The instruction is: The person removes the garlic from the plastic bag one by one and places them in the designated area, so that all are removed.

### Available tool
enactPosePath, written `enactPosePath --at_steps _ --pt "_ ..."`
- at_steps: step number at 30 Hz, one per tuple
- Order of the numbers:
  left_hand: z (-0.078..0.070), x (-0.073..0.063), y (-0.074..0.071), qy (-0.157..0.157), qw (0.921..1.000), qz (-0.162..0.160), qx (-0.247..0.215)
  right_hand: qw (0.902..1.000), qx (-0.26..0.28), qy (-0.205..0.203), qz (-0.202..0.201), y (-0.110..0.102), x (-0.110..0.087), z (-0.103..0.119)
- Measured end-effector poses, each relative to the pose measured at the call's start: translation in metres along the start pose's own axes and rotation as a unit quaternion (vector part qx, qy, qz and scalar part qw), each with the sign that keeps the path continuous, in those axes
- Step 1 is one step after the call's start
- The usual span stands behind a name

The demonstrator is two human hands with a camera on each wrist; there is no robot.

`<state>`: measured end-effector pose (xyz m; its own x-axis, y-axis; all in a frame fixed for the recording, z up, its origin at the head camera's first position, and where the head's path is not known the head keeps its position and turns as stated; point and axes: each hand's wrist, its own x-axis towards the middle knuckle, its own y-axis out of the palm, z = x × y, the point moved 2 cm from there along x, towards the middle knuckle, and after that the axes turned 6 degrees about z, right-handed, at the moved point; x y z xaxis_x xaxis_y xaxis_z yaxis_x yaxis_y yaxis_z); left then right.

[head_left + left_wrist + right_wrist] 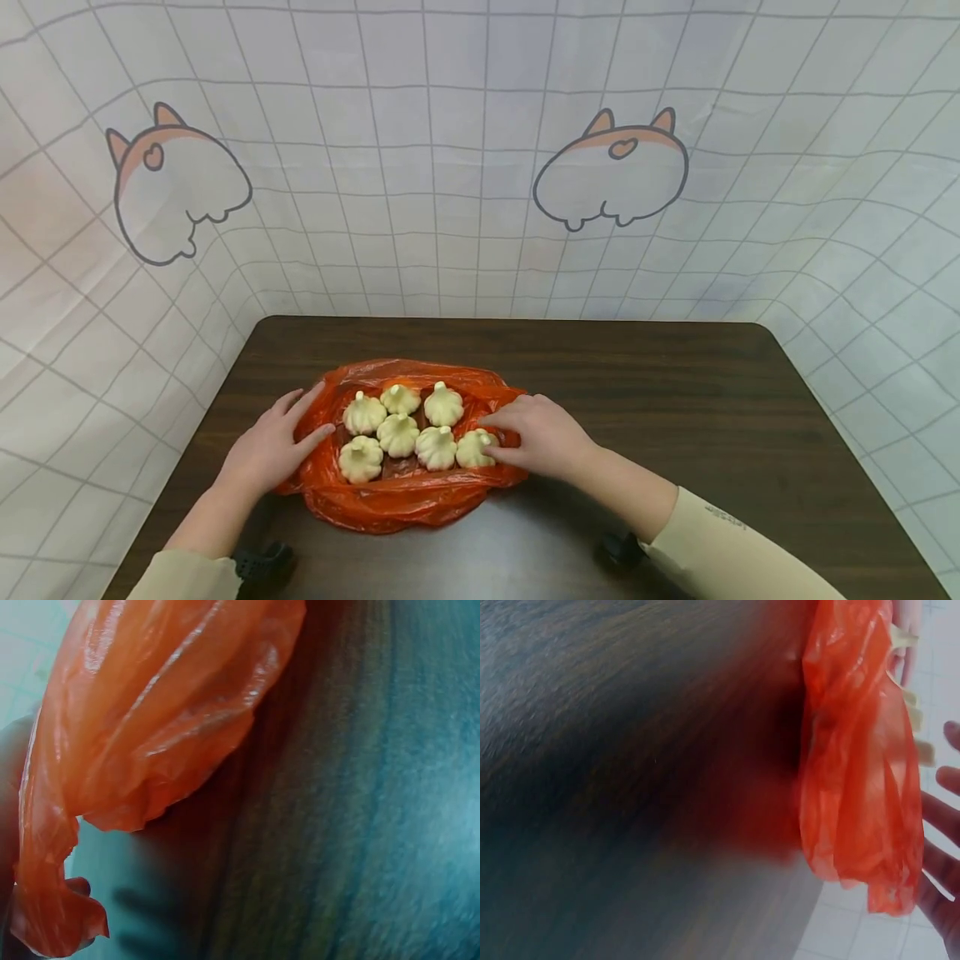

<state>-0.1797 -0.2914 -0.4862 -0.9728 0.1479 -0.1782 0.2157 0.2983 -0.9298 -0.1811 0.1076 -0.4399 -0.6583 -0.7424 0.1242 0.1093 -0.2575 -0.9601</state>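
Several pale garlic bulbs (397,434) lie grouped in a spread-out red plastic bag (405,508). At the bag's left rim is my left hand (262,450), its thumb and forefinger stretched apart over the crumpled plastic. In the left wrist view a hanging strip of the bag (52,892) covers most of that hand. My right hand (543,433) reaches over the right rim, thumb and fingertips close about the rightmost garlic bulb (474,450). Seen from the right wrist, its fingers (943,817) are spread apart, beside the bag's edge.
The bag rests on a dark wood-grain table (637,375) with rounded far corners. White grid-patterned cloth (480,275) with cartoon prints surrounds the table at the back and sides. Dark straps (262,561) sit at the wrists below the light sleeves.
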Motion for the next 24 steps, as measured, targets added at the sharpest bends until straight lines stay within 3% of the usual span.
enactPosePath --at_steps 9,15,24 --pt "0.003 0.006 0.014 0.002 0.9994 0.01 -0.034 0.9995 0.015 0.024 0.013 0.009 0.002 0.001" --pt "0.003 0.005 0.014 -0.01 0.9981 0.018 -0.057 0.9986 0.029 0.041 0.014 0.011 0.001 0.003" --pt "0.004 0.005 0.015 -0.009 0.9981 0.002 -0.061 0.997 0.033 0.068 0.016 0.009 0.002 0.004"
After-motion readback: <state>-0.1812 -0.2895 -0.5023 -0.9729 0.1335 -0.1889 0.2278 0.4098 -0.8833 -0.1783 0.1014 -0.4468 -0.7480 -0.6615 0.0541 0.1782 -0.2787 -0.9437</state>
